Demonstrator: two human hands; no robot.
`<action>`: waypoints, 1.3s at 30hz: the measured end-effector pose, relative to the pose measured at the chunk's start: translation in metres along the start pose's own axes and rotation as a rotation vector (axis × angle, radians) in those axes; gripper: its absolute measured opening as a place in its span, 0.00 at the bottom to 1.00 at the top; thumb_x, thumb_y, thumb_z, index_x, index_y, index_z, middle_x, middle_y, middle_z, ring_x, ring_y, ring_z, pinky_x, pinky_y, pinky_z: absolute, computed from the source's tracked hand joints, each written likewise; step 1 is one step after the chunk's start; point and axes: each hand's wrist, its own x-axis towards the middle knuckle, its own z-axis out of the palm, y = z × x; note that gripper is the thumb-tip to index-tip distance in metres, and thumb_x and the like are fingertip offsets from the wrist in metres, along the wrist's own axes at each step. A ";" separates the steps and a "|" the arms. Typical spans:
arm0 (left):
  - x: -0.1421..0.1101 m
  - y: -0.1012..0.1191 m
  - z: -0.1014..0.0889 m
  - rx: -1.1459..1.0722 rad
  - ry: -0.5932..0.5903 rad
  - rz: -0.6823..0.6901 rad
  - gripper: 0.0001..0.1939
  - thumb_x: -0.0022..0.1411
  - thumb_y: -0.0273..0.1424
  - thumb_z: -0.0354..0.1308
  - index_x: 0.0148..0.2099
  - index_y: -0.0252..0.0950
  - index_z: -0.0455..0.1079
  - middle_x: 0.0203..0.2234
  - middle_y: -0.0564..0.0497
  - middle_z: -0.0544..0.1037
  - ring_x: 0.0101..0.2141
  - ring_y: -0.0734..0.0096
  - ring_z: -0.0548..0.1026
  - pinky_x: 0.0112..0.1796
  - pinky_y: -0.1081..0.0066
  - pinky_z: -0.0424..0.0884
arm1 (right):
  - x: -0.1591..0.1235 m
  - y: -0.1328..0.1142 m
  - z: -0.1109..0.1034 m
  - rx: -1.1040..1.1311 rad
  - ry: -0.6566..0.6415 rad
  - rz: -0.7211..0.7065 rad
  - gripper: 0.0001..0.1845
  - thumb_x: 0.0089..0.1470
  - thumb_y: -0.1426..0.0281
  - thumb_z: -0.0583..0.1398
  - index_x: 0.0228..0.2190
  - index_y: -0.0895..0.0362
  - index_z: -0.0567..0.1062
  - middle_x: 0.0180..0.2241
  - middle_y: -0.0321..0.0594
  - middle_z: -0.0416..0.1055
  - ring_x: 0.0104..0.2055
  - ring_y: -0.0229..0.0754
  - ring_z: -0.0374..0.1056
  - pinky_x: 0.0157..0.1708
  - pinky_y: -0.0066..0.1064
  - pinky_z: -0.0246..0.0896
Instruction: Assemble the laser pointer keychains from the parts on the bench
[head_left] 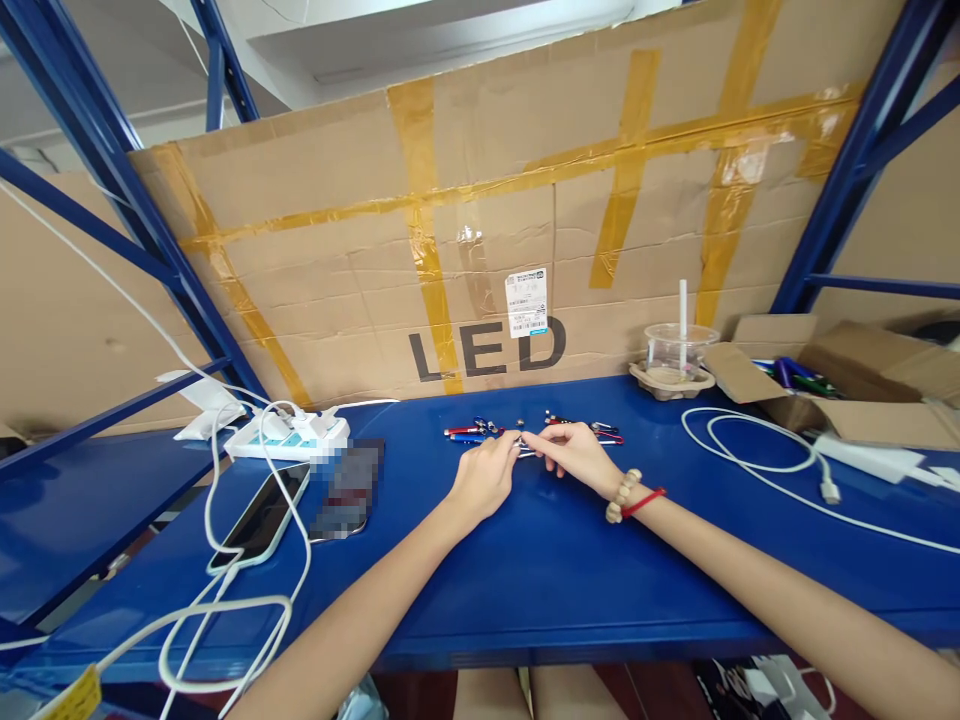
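Both hands meet over the middle of the blue shelf top. My left hand is closed in a pinch, its thumb and forefinger on something small and dark that I cannot make out. Fingertips of my right hand pinch at the same spot; this wrist wears a bead bracelet and a red cord. Just beyond the left hand lie red and blue pen parts with small metallic bits. More small parts, dark and red, lie behind the right hand, which partly hides them.
At left are a power strip with cables and two phones, one being a white-edged phone. A clear cup with a straw sits in a carton holder at back right. An open box holds pens beside a coiled white cable.
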 end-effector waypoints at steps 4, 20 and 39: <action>0.000 0.001 0.000 0.011 0.007 -0.030 0.15 0.65 0.32 0.35 0.49 0.38 0.58 0.35 0.49 0.73 0.37 0.70 0.71 0.36 0.72 0.66 | 0.000 -0.008 -0.001 0.314 0.032 0.254 0.20 0.41 0.55 0.61 0.22 0.62 0.73 0.22 0.42 0.70 0.20 0.32 0.65 0.15 0.19 0.61; 0.002 0.002 -0.001 -0.003 0.019 -0.201 0.14 0.65 0.33 0.37 0.48 0.39 0.58 0.36 0.50 0.73 0.37 0.69 0.72 0.33 0.73 0.66 | -0.006 -0.014 -0.010 0.479 -0.190 0.336 0.12 0.45 0.69 0.61 0.35 0.58 0.74 0.37 0.45 0.73 0.41 0.41 0.69 0.23 0.19 0.65; 0.000 0.002 -0.002 -0.028 -0.012 -0.149 0.16 0.65 0.33 0.35 0.49 0.39 0.58 0.36 0.49 0.73 0.37 0.68 0.72 0.36 0.70 0.67 | -0.003 -0.007 -0.004 0.364 -0.187 0.410 0.20 0.39 0.73 0.64 0.39 0.55 0.73 0.41 0.42 0.71 0.46 0.39 0.65 0.16 0.12 0.52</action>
